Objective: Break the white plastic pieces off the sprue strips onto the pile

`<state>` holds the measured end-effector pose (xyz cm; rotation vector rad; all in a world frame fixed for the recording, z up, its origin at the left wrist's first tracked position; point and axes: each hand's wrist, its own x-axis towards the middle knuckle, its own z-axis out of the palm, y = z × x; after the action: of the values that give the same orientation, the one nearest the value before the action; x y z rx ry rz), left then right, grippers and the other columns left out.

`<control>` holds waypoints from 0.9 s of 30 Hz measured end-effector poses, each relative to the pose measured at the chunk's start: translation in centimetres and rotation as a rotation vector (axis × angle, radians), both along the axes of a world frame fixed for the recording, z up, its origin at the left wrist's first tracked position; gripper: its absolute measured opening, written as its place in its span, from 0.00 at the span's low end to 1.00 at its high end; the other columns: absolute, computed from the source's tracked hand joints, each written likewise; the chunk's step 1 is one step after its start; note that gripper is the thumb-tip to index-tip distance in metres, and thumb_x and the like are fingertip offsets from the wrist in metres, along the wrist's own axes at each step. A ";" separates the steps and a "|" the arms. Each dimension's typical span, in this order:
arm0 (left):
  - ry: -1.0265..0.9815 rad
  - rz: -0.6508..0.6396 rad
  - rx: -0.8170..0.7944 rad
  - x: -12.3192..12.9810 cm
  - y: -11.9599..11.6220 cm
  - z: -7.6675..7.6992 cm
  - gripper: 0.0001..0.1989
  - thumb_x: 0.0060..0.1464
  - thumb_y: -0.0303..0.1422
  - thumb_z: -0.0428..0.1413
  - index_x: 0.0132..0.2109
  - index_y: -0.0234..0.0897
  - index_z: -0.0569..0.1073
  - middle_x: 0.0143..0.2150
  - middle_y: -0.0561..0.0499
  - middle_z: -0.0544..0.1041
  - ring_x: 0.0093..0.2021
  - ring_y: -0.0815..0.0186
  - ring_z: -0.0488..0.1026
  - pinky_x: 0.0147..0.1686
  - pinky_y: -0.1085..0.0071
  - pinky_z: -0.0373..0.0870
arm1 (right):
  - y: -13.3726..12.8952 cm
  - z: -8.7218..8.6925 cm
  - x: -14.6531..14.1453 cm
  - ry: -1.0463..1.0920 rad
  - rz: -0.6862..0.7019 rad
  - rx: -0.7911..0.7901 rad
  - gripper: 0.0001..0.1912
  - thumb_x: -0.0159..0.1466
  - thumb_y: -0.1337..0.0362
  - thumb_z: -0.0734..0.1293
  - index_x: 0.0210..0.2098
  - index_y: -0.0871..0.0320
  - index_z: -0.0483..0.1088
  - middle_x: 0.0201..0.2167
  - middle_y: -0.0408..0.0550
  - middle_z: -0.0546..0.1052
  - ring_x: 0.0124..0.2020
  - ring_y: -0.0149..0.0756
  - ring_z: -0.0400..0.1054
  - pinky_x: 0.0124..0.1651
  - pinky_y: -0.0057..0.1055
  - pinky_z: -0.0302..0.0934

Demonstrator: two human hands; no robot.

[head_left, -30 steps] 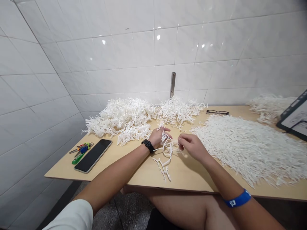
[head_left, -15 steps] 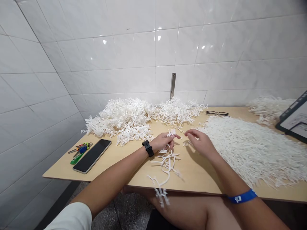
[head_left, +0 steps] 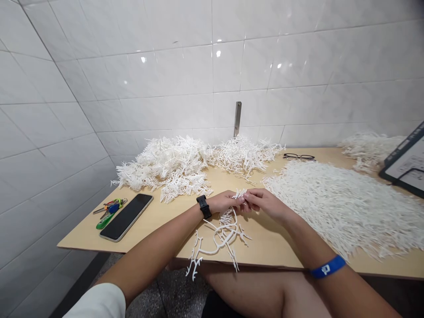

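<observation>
My left hand (head_left: 228, 202) is closed around a branched white plastic sprue (head_left: 228, 234). Its thin curved stems dangle below the palm, and the lowest twigs hang past the table's front edge. Short white tips (head_left: 239, 193) of it stick up above my left thumb. At those tips, my right hand (head_left: 263, 202) pinches with its thumb and fingers, touching the left fingertips. What exactly lies between the right fingertips is partly hidden. A wide, flat heap of small white plastic pieces (head_left: 344, 203) spreads to the right of my right hand.
Tangled piles of white branched sprues (head_left: 175, 161) lie along the tiled wall. Black-framed glasses (head_left: 299, 156) rest near the back. A phone (head_left: 127, 216) and keys (head_left: 111, 206) lie at left. A dark-edged board or case (head_left: 406, 161) leans at far right on the wooden table (head_left: 271, 245).
My right hand has moved left and closed in on the tips held by my left hand; before, the two were apart. The dangling sprue has swung toward the left.
</observation>
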<state>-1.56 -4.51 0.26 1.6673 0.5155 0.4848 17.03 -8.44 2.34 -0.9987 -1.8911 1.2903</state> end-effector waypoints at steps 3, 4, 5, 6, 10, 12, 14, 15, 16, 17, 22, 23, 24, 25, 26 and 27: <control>-0.080 -0.049 -0.085 -0.1 -0.1 0.0 0.28 0.49 0.56 0.56 0.29 0.31 0.76 0.40 0.40 0.77 0.39 0.63 0.72 0.39 0.69 0.66 | -0.1 0.1 0.1 0.151 0.004 -0.063 0.21 0.62 0.50 0.62 0.19 0.58 0.63 0.18 0.42 0.66 0.22 0.30 0.58 0.28 0.29 0.52; -0.111 -0.045 -0.105 -0.2 0.0 0.2 0.27 0.49 0.55 0.56 0.28 0.31 0.76 0.41 0.39 0.77 0.40 0.62 0.72 0.40 0.69 0.66 | 0.0 0.1 0.3 0.220 -0.036 -0.065 0.22 0.62 0.51 0.62 0.18 0.57 0.60 0.16 0.40 0.62 0.22 0.30 0.57 0.28 0.29 0.52; -0.142 -0.029 -0.116 -0.4 0.0 0.3 0.27 0.50 0.55 0.55 0.28 0.31 0.75 0.44 0.39 0.76 0.40 0.63 0.72 0.40 0.69 0.66 | 0.2 0.0 0.6 0.274 -0.099 -0.055 0.22 0.61 0.51 0.62 0.17 0.56 0.57 0.15 0.39 0.59 0.21 0.29 0.55 0.28 0.29 0.52; -0.169 -0.003 -0.115 -0.6 0.1 0.5 0.26 0.51 0.54 0.55 0.28 0.31 0.75 0.47 0.39 0.75 0.41 0.63 0.72 0.40 0.69 0.65 | 0.3 0.0 1.1 0.287 -0.181 -0.028 0.22 0.61 0.50 0.61 0.17 0.55 0.56 0.15 0.39 0.58 0.20 0.29 0.54 0.27 0.30 0.52; -0.158 0.132 -0.068 -1.0 0.6 0.9 0.24 0.53 0.51 0.56 0.31 0.31 0.77 0.48 0.39 0.75 0.38 0.66 0.72 0.39 0.71 0.65 | 1.2 -0.5 3.6 -0.212 -0.598 0.184 0.17 0.62 0.54 0.59 0.23 0.56 0.65 0.20 0.45 0.68 0.23 0.33 0.58 0.29 0.31 0.51; -0.106 0.178 -0.048 -1.0 0.8 0.6 0.25 0.52 0.52 0.56 0.32 0.30 0.78 0.41 0.40 0.77 0.33 0.68 0.71 0.38 0.72 0.65 | 1.5 -0.7 4.7 -0.498 -0.758 0.291 0.12 0.61 0.59 0.59 0.31 0.57 0.71 0.28 0.50 0.74 0.30 0.39 0.65 0.33 0.34 0.54; -0.041 0.180 -0.030 -0.8 0.9 0.3 0.26 0.52 0.52 0.55 0.33 0.29 0.79 0.33 0.42 0.78 0.30 0.69 0.70 0.35 0.72 0.64 | 1.6 -0.8 5.1 -0.620 -0.844 0.402 0.14 0.60 0.65 0.59 0.40 0.57 0.73 0.39 0.55 0.76 0.40 0.45 0.67 0.40 0.37 0.56; -0.011 0.167 -0.023 -0.8 0.8 0.2 0.26 0.53 0.52 0.55 0.33 0.29 0.79 0.30 0.43 0.77 0.28 0.69 0.69 0.34 0.73 0.64 | 1.5 -0.7 4.9 -0.617 -0.851 0.452 0.16 0.59 0.66 0.59 0.43 0.58 0.73 0.44 0.56 0.76 0.44 0.46 0.67 0.42 0.37 0.57; 0.013 0.149 -0.019 -0.7 0.8 0.1 0.26 0.53 0.52 0.54 0.34 0.29 0.79 0.28 0.43 0.77 0.27 0.69 0.69 0.32 0.73 0.64 | 1.3 -0.5 4.6 -0.583 -0.831 0.478 0.16 0.60 0.66 0.58 0.44 0.58 0.72 0.45 0.56 0.75 0.45 0.45 0.67 0.43 0.37 0.57; 0.029 0.126 -0.017 -0.7 0.7 0.1 0.26 0.54 0.52 0.54 0.34 0.29 0.79 0.27 0.43 0.77 0.27 0.69 0.69 0.31 0.74 0.64 | 1.1 -0.4 4.0 -0.533 -0.776 0.469 0.14 0.62 0.64 0.58 0.42 0.57 0.72 0.44 0.55 0.76 0.43 0.44 0.68 0.42 0.36 0.58; 0.090 -0.045 -0.039 -0.8 0.2 0.6 0.26 0.51 0.52 0.56 0.34 0.29 0.79 0.32 0.41 0.79 0.29 0.68 0.71 0.33 0.73 0.67 | -0.4 -0.1 0.1 -0.331 -0.346 0.263 0.22 0.63 0.45 0.58 0.25 0.56 0.67 0.23 0.45 0.74 0.26 0.36 0.66 0.31 0.31 0.56; 0.107 -0.083 -0.049 -0.8 0.2 0.7 0.26 0.50 0.52 0.57 0.34 0.30 0.79 0.33 0.41 0.80 0.30 0.68 0.71 0.35 0.72 0.68 | -0.6 -0.2 -0.5 -0.292 -0.280 0.221 0.23 0.63 0.44 0.59 0.25 0.56 0.67 0.22 0.45 0.74 0.26 0.36 0.66 0.31 0.31 0.57; 0.127 -0.125 -0.058 -0.9 0.2 0.8 0.25 0.50 0.53 0.57 0.35 0.31 0.80 0.34 0.41 0.80 0.31 0.68 0.72 0.36 0.72 0.68 | -0.8 -0.3 -1.0 -0.249 -0.213 0.172 0.23 0.62 0.44 0.59 0.24 0.56 0.67 0.22 0.45 0.74 0.27 0.36 0.67 0.32 0.31 0.57; 0.149 -0.169 -0.060 -1.0 0.3 0.9 0.25 0.49 0.53 0.57 0.36 0.31 0.80 0.36 0.41 0.80 0.32 0.67 0.72 0.38 0.71 0.69 | -0.9 -0.3 -1.3 -0.207 -0.142 0.116 0.24 0.63 0.44 0.59 0.24 0.57 0.67 0.21 0.46 0.75 0.27 0.36 0.68 0.33 0.31 0.58; 0.170 -0.214 -0.057 -1.2 0.4 1.0 0.25 0.49 0.53 0.57 0.37 0.32 0.80 0.37 0.41 0.80 0.34 0.66 0.73 0.40 0.70 0.69 | -1.0 -0.2 -1.4 -0.171 -0.072 0.064 0.24 0.63 0.44 0.59 0.24 0.57 0.68 0.20 0.46 0.75 0.27 0.35 0.68 0.34 0.31 0.57; 0.186 -0.254 -0.049 -1.3 0.5 1.1 0.26 0.49 0.53 0.57 0.39 0.33 0.81 0.38 0.42 0.80 0.36 0.64 0.74 0.42 0.70 0.69 | -1.1 -0.1 -1.4 -0.144 -0.012 0.022 0.24 0.63 0.44 0.59 0.24 0.58 0.68 0.19 0.46 0.74 0.26 0.34 0.66 0.33 0.31 0.57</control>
<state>-2.84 -4.01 1.35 1.7107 0.4390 0.1312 15.62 -9.50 2.19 -1.1163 -1.9989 1.2168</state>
